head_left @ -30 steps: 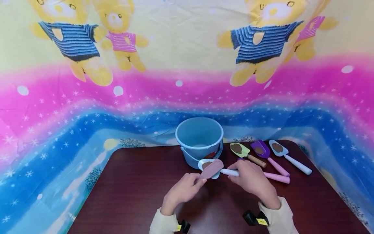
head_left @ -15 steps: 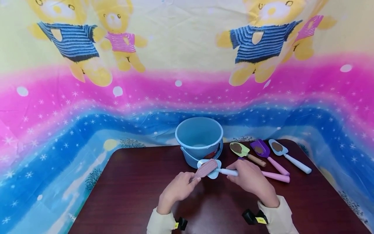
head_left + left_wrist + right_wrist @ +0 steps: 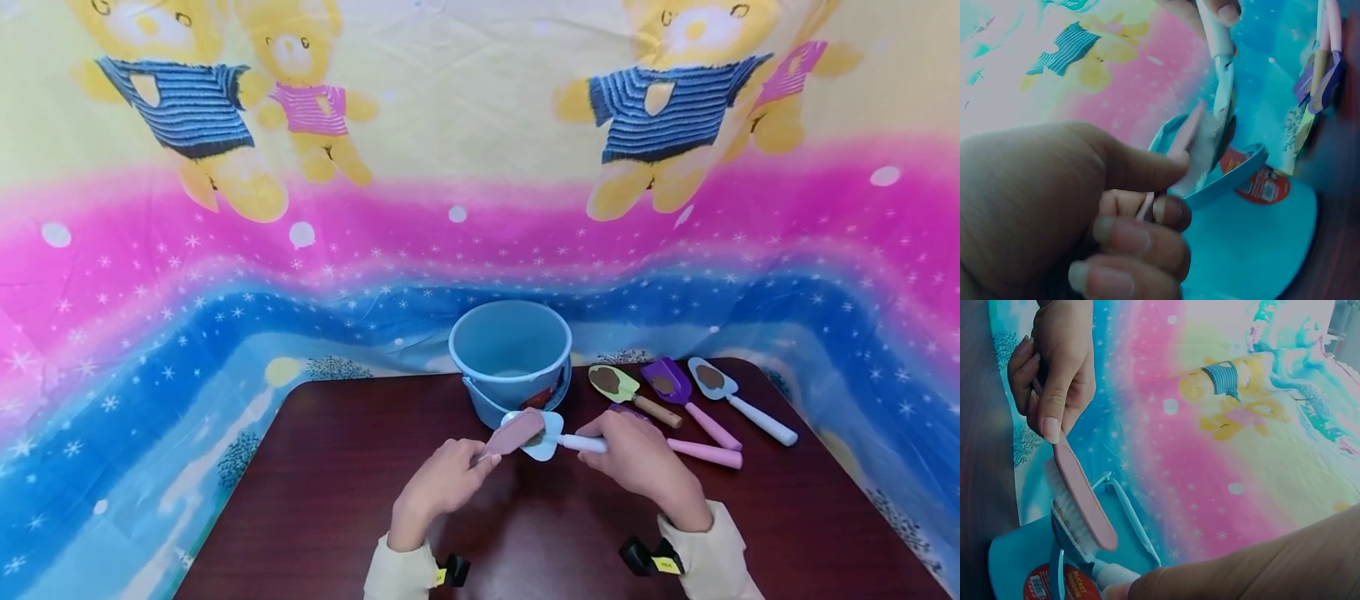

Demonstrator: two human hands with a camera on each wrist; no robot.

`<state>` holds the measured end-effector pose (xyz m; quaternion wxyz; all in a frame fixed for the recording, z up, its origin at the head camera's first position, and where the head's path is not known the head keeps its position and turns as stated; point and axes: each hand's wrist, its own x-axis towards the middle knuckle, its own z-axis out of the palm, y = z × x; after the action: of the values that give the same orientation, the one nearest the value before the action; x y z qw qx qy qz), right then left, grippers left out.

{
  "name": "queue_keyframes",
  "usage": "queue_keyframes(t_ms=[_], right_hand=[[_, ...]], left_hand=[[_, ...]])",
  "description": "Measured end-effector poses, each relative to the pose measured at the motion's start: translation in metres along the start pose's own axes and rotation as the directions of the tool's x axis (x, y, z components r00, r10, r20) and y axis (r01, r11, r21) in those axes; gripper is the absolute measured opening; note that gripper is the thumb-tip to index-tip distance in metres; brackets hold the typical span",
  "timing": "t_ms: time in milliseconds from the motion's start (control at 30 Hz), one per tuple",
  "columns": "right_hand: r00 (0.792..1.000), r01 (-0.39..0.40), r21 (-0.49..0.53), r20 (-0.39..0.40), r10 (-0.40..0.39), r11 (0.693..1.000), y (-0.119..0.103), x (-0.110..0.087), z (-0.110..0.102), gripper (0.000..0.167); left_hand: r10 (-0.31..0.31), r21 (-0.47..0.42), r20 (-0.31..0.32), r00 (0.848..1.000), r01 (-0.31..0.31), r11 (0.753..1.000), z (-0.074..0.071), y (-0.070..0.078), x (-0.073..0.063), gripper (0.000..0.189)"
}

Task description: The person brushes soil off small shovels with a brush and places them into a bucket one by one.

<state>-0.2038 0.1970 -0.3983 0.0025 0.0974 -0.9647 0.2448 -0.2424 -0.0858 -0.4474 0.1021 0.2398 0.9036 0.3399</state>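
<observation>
In the head view, my left hand [image 3: 442, 483] grips a pink brush [image 3: 513, 432] by its handle. My right hand [image 3: 648, 462] holds a small trowel by its white handle [image 3: 585, 443]. Its pale blue heart-shaped blade [image 3: 552, 425] lies under the brush, in front of the bucket [image 3: 491, 408]; a brown patch shows beside the brush. The right wrist view shows the brush's white bristles [image 3: 1069, 503] against the trowel blade. Left thumb and fingers pinch the brush handle in the left wrist view, the light blue bucket [image 3: 1247, 250] beyond.
To the right lie a green trowel [image 3: 611, 381] with a wooden handle, a purple trowel [image 3: 667, 382] and a pale blue trowel [image 3: 708, 377], all bearing brown patches. Another pink handle [image 3: 708, 452] sticks out behind my right hand. A dark wooden table [image 3: 337, 483] meets a printed cloth [image 3: 420, 250].
My left hand and the brush have shifted left across the trowel blade, baring more of it. The right hand with the trowel has drifted slightly left.
</observation>
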Motion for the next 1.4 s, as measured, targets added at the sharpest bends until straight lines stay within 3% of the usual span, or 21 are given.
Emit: queue_keyframes(t_ms=[167, 300, 467, 667, 800, 933, 1100, 1400], right_hand=[[0.999, -0.012, -0.02, -0.036, 0.012, 1.0, 0.005, 0.0, -0.003, 0.014], [0.999, -0.009, -0.016, -0.047, 0.008, 1.0, 0.005, 0.001, -0.004, 0.016], [1.0, -0.012, -0.003, -0.028, 0.011, 1.0, -0.001, 0.002, -0.001, 0.012], [0.999, -0.022, -0.019, -0.042, 0.021, 1.0, -0.004, 0.004, 0.001, 0.009], [0.998, -0.029, -0.046, -0.057, 0.027, 0.999, -0.003, 0.003, 0.0, 0.012], [0.998, -0.03, -0.057, -0.058, 0.027, 0.998, -0.002, 0.002, -0.002, 0.012], [0.999, -0.031, -0.037, -0.039, 0.03, 0.999, 0.001, 0.0, -0.003, 0.01], [1.0, -0.002, -0.004, -0.029, 0.002, 1.0, 0.003, 0.0, -0.004, 0.009]], left_hand=[[-0.029, -0.009, -0.066, 0.997, 0.029, 1.0, -0.01, -0.011, -0.006, 0.023], [0.023, -0.084, -0.06, 0.998, -0.028, 0.996, -0.011, -0.012, -0.005, 0.025], [0.116, -0.158, -0.013, 0.993, -0.117, 0.981, 0.003, -0.002, 0.005, 0.028], [0.162, -0.184, 0.029, 0.986, -0.154, 0.971, 0.025, 0.006, 0.016, 0.029], [0.148, -0.15, 0.025, 0.989, -0.143, 0.978, 0.036, 0.008, 0.021, 0.031], [0.084, -0.046, -0.017, 0.996, -0.085, 0.995, 0.041, 0.008, 0.022, 0.027], [0.013, 0.006, -0.038, 0.999, -0.013, 1.0, 0.038, 0.007, 0.018, 0.021], [0.012, 0.022, -0.028, 1.0, -0.012, 1.0, 0.025, 0.007, 0.013, 0.021]])
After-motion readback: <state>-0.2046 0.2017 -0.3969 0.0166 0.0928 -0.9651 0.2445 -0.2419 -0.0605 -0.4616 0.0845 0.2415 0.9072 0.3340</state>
